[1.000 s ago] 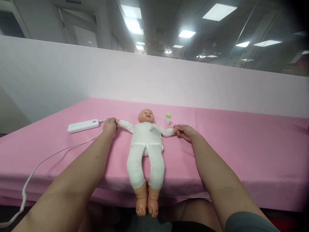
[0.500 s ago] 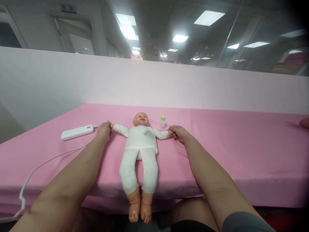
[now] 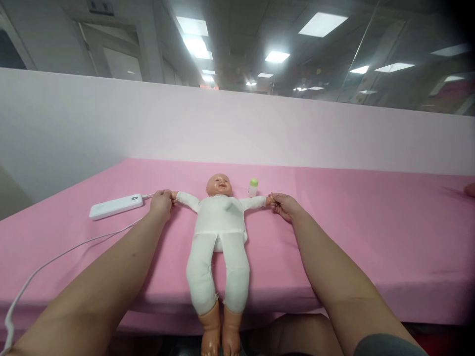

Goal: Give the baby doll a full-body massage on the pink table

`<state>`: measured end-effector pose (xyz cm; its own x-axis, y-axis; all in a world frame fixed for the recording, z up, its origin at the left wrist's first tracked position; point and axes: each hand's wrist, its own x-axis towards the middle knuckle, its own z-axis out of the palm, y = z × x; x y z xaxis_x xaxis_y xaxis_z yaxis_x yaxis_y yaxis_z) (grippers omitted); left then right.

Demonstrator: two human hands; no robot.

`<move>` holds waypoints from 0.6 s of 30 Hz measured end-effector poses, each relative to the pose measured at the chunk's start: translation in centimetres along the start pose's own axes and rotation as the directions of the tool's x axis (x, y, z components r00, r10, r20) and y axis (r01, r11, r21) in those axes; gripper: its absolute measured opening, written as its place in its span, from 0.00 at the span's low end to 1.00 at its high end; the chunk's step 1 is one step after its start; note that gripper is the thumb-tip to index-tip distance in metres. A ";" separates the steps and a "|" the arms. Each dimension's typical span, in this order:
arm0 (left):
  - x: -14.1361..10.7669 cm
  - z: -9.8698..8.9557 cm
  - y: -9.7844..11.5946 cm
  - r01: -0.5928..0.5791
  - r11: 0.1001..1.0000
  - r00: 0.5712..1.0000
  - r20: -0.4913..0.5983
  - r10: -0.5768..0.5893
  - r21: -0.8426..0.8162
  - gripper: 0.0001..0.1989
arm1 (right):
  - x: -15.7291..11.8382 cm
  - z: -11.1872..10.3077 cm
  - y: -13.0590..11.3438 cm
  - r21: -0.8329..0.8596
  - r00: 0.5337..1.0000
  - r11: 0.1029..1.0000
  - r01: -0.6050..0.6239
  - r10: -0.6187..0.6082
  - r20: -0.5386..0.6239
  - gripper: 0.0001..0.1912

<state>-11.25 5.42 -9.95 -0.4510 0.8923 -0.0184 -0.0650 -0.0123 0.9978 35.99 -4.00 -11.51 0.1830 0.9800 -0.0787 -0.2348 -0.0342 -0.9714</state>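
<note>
A baby doll (image 3: 221, 217) with a white cloth body lies on its back, its feet hanging past the near edge of the pink-covered surface (image 3: 345, 222). On the left, my left hand (image 3: 162, 203) is closed around one of the doll's hands. My right hand (image 3: 285, 205) pinches the doll's other hand between thumb and fingers. Both doll arms are stretched out sideways. Beyond the doll's arm on the right stands a small clear bottle with a green cap (image 3: 253, 188), apart from my right hand.
A white power bank (image 3: 117, 206) lies left of my left hand, with a white cable (image 3: 70, 252) running toward the near left edge. A pale low wall (image 3: 237, 126) borders the back. Part of another person's hand or foot (image 3: 469, 189) shows at the far right.
The doll's right-side arm has been drawn outward and straighter by my right hand. The doll appears slightly lower and nearer in view. Both grips stay the same.
</note>
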 end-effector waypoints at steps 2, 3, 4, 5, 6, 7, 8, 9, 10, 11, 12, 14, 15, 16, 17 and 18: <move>0.0 0.4 0.1 0.002 0.999 0.999 -0.039 0.000 0.046 0.12 | 0.2 0.0 0.1 0.022 0.999 1.000 0.010 -0.009 -0.032 0.07; 0.0 0.6 0.1 0.003 0.998 0.998 -0.060 0.001 0.069 0.11 | 0.3 0.0 0.1 0.032 0.999 0.999 0.016 -0.014 -0.050 0.07; 0.0 0.7 0.2 0.000 0.996 0.997 -0.078 0.007 0.088 0.09 | 0.4 0.0 0.2 0.040 0.998 0.999 0.022 -0.019 -0.065 0.07; -0.2 0.8 0.3 -0.005 0.995 0.996 -0.093 0.015 0.101 0.08 | 0.6 0.0 0.3 0.048 0.997 0.998 0.028 -0.024 -0.078 0.08; -0.3 0.8 0.4 -0.013 0.994 0.994 -0.104 0.024 0.108 0.07 | 0.7 0.0 0.3 0.054 0.996 0.998 0.035 -0.030 -0.089 0.08; -0.4 0.8 0.5 -0.022 0.994 0.993 -0.113 0.035 0.111 0.06 | 0.8 0.0 0.4 0.060 0.994 0.997 0.040 -0.034 -0.100 0.08; -0.6 0.7 0.6 -0.032 0.993 0.992 -0.119 0.045 0.110 0.05 | 0.9 0.0 0.4 0.064 0.993 0.997 0.044 -0.037 -0.109 0.09; -0.7 0.6 0.6 -0.041 0.993 0.991 -0.122 0.055 0.108 0.05 | 1.0 0.1 0.5 0.067 0.992 0.997 0.047 -0.039 -0.117 0.09; -0.8 0.5 0.6 -0.050 0.993 0.991 -0.122 0.063 0.106 0.05 | 1.1 0.1 0.5 0.070 0.991 0.996 0.049 -0.040 -0.124 0.10; -0.9 0.4 0.6 -0.057 0.993 0.990 -0.120 0.069 0.104 0.05 | 1.2 0.2 0.5 0.072 0.991 0.996 0.051 -0.041 -0.130 0.10; -1.0 0.3 0.6 -0.063 0.993 0.990 -0.116 0.075 0.102 0.05 | 1.2 0.3 0.6 0.073 0.990 0.996 0.052 -0.042 -0.134 0.10; -1.0 0.0 0.6 -0.069 0.993 0.992 -0.098 0.078 0.098 0.07 | 1.2 0.4 0.6 0.073 0.989 0.996 0.054 -0.044 -0.139 0.10; -1.0 -0.1 0.6 -0.067 0.993 0.993 -0.085 0.076 0.095 0.08 | 1.2 0.4 0.6 0.072 0.990 0.996 0.052 -0.042 -0.138 0.10; -1.0 -0.2 0.7 -0.063 0.994 0.995 -0.068 0.069 0.089 0.08 | 1.2 0.4 0.5 0.069 0.991 0.997 0.046 -0.037 -0.131 0.09; -1.0 -0.3 0.8 -0.056 0.995 0.997 -0.048 0.060 0.082 0.09 | 1.1 0.4 0.5 0.066 0.993 0.997 0.036 -0.028 -0.118 0.08; -1.1 -0.4 0.9 -0.046 0.996 0.998 -0.029 0.049 0.074 0.10 | 1.1 0.3 0.3 0.062 0.995 0.998 0.022 -0.016 -0.098 0.07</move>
<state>-11.20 4.29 -9.09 -0.4792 0.8773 0.0283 0.0224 -0.0200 0.9995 35.78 -2.91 -11.85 0.2796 0.9563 -0.0850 -0.2892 -0.0005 -0.9573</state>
